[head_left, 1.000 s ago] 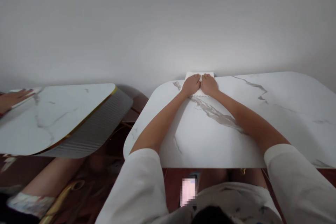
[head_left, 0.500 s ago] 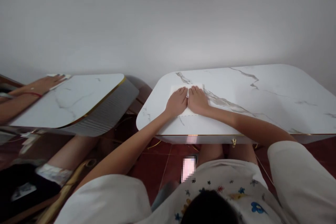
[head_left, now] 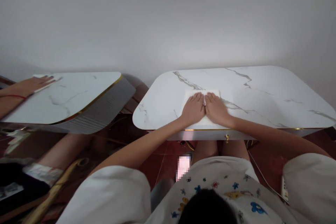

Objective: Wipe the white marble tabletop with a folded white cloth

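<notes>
My left hand point(head_left: 194, 107) and my right hand point(head_left: 215, 108) lie flat side by side, fingers stretched out and pointing away from me. Both press on a thin white sheet point(head_left: 189, 92), which looks like a paper towel or wipe; its middle is hidden under them. The sheet rests on a white marble-patterned tabletop point(head_left: 262, 98) with grey-brown veins, left of its middle and close to the front edge. Neither hand wraps its fingers around anything.
On the left, another person's hand point(head_left: 42, 83) rests on a white cloth on a second marble-patterned table point(head_left: 78, 94). A gold knob point(head_left: 227, 138) sticks out below my table's front edge. A grey wall point(head_left: 168, 24) stands behind both tables. A white cable point(head_left: 262, 176) crosses the floor.
My two hands have slid the white sheet to the right and a little nearer to me across the tabletop. The view has also shifted slightly.
</notes>
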A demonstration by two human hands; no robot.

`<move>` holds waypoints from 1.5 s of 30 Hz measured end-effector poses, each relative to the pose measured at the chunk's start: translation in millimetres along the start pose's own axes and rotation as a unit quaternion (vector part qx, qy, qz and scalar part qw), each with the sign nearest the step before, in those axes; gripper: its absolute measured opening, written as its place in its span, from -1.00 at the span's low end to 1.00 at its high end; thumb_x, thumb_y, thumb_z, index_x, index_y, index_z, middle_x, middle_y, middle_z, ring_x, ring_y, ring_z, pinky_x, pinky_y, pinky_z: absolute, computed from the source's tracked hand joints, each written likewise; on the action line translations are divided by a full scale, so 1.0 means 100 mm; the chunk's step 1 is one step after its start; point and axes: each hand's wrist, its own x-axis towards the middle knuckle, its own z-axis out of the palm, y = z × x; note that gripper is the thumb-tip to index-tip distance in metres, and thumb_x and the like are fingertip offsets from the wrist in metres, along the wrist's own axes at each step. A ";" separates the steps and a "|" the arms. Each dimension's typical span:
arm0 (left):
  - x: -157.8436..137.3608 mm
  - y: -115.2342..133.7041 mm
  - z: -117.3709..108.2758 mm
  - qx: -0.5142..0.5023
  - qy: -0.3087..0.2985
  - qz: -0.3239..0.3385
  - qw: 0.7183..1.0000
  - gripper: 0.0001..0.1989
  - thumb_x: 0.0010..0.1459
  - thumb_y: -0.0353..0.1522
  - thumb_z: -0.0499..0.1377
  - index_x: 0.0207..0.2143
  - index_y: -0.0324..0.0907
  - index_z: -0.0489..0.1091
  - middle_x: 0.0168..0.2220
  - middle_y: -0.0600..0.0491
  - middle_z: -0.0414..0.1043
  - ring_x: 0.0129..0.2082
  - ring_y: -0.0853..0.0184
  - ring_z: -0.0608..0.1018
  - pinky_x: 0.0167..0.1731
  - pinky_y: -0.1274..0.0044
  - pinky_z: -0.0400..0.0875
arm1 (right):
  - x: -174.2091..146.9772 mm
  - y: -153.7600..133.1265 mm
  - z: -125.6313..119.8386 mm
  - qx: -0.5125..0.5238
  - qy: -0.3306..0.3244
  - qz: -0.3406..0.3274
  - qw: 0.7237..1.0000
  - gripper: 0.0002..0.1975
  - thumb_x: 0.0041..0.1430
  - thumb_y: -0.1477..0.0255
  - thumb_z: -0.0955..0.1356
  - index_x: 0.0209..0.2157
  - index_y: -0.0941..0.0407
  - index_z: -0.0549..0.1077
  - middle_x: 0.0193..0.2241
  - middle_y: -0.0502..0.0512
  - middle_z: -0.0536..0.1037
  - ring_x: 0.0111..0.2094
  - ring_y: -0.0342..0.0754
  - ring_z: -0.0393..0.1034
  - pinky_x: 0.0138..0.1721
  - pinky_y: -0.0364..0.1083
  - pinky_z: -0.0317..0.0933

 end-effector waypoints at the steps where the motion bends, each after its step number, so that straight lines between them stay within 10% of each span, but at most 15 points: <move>1: 0.12 0.02 0.03 0.000 0.002 0.008 1.000 -0.47 0.20 -0.40 -0.10 0.20 -0.39 0.18 0.26 -0.23 0.17 0.27 0.11 0.22 0.22 0.27 0.11 | 0.05 0.09 -0.01 -0.017 0.005 0.003 1.000 -0.46 0.25 0.52 0.08 0.22 0.44 0.17 0.26 0.45 0.17 0.29 0.20 0.01 0.25 0.17 -0.07; 20: 1.97 -0.95 0.42 0.000 0.071 0.007 0.997 -0.62 0.20 -0.46 -0.13 -0.04 -0.33 0.37 0.01 -0.23 0.41 0.07 0.11 0.40 0.08 0.29 0.25 | 1.98 0.95 0.25 -0.083 0.030 -0.034 0.995 -0.56 0.28 0.59 0.07 0.11 0.39 0.30 0.14 0.37 0.35 0.18 0.07 0.17 0.19 -0.01 -0.04; 28: 2.48 -0.76 0.55 -0.010 0.064 0.037 0.997 -0.64 0.24 -0.43 -0.14 -0.06 -0.28 0.37 -0.02 -0.21 0.43 0.03 0.11 0.43 0.08 0.27 0.24 | 2.08 1.42 0.22 -0.086 0.054 0.017 0.995 -0.58 0.29 0.57 0.06 0.08 0.35 0.32 0.09 0.36 0.40 0.14 0.09 0.22 0.15 0.02 0.04; 35: 2.34 -0.37 0.55 -0.028 0.061 0.078 0.995 -0.58 0.23 -0.43 -0.13 0.09 -0.31 0.28 0.15 -0.21 0.30 0.17 0.10 0.31 0.16 0.25 0.13 | 1.67 1.53 0.11 -0.102 0.060 0.058 0.991 -0.54 0.29 0.56 0.07 0.16 0.42 0.24 0.19 0.41 0.28 0.22 0.12 0.12 0.21 0.03 -0.01; 45: 1.31 -0.06 0.24 -0.015 0.015 0.060 0.998 -0.49 0.25 -0.42 -0.15 0.21 -0.42 0.17 0.25 -0.22 0.17 0.26 0.15 0.22 0.23 0.35 0.04 | 0.85 0.92 0.03 -0.088 0.046 0.057 0.993 -0.51 0.30 0.50 0.08 0.19 0.41 0.22 0.22 0.42 0.24 0.27 0.15 0.07 0.25 0.09 -0.03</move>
